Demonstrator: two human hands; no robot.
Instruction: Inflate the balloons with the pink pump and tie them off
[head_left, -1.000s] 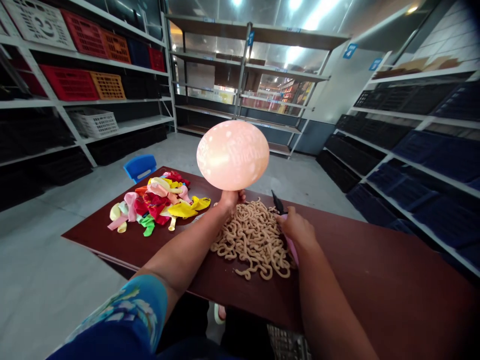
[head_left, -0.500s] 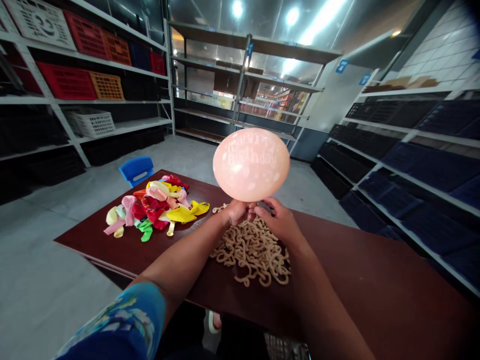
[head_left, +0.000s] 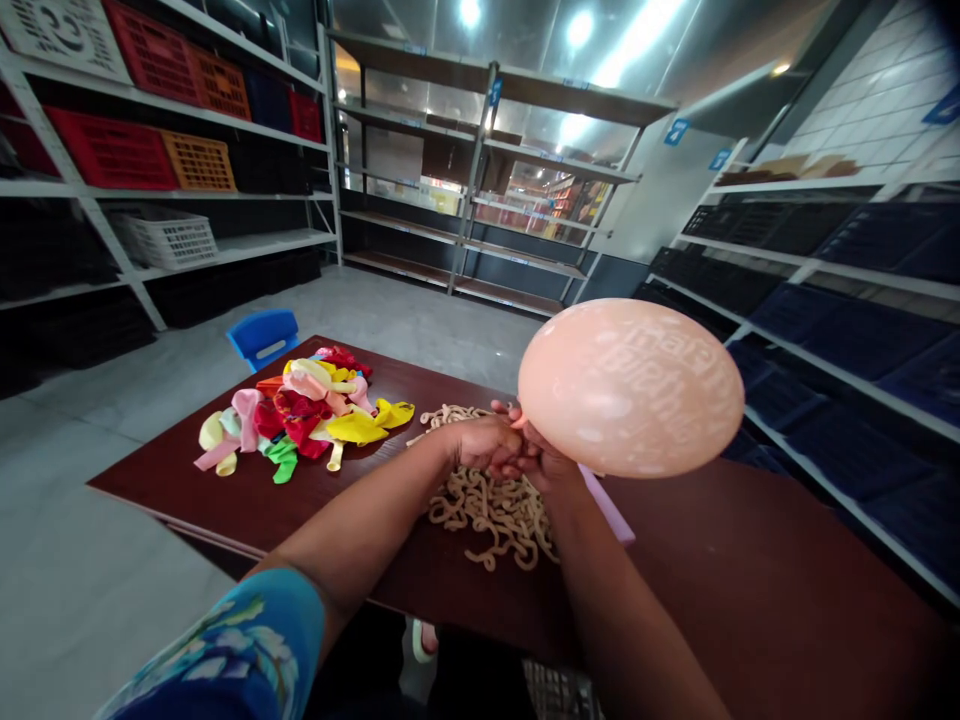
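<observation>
An inflated peach balloon (head_left: 630, 388) with white birthday lettering lies tipped to the right above the table. My left hand (head_left: 484, 443) and my right hand (head_left: 541, 458) are both closed around its neck, fingers pressed together at the left end of the balloon. Under my hands lies a heap of tan cord pieces (head_left: 491, 500). A pink tool (head_left: 609, 507) rests on the table just under the balloon, partly hidden by my right arm.
A pile of limp coloured balloons (head_left: 300, 412) lies on the left of the dark brown table (head_left: 750, 590). A blue chair (head_left: 262, 336) stands behind the table. Shelving racks with crates (head_left: 142, 160) line the walls.
The balloon has swung from upright above my left hand down to the right. My right hand left the pink tool, came to the neck and now grips it with the left.
</observation>
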